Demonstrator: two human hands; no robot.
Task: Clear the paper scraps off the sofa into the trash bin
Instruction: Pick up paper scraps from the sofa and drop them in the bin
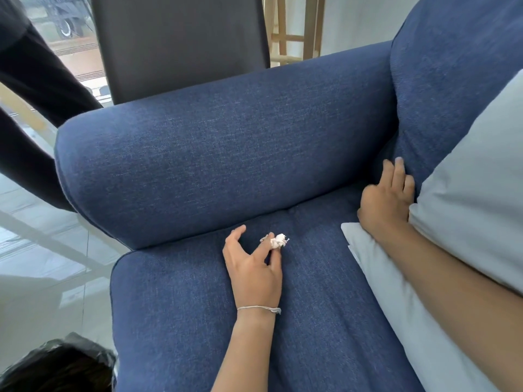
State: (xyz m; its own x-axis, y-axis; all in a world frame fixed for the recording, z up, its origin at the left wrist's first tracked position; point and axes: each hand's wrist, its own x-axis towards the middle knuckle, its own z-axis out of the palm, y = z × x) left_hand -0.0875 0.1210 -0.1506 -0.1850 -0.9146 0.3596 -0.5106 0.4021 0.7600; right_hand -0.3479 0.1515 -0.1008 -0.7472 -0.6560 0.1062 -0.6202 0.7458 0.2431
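A small crumpled white paper scrap (278, 240) lies on the seat of the blue sofa (198, 306), close to the armrest. My left hand (254, 267) rests on the seat with fingers spread, and its fingertips touch the scrap without closing on it. My right hand (387, 196) presses flat against the sofa's back cushion, beside a light grey pillow (467, 193), with nothing in it. The trash bin (56, 366), lined with a black bag, stands on the floor at the bottom left.
The wide blue armrest (212, 154) runs across the middle of the view. Behind it stands a dark chair back (181, 43). Wooden stool legs (294, 29) show farther back. A person's dark-clad limb (31, 89) is at the left over a pale tiled floor.
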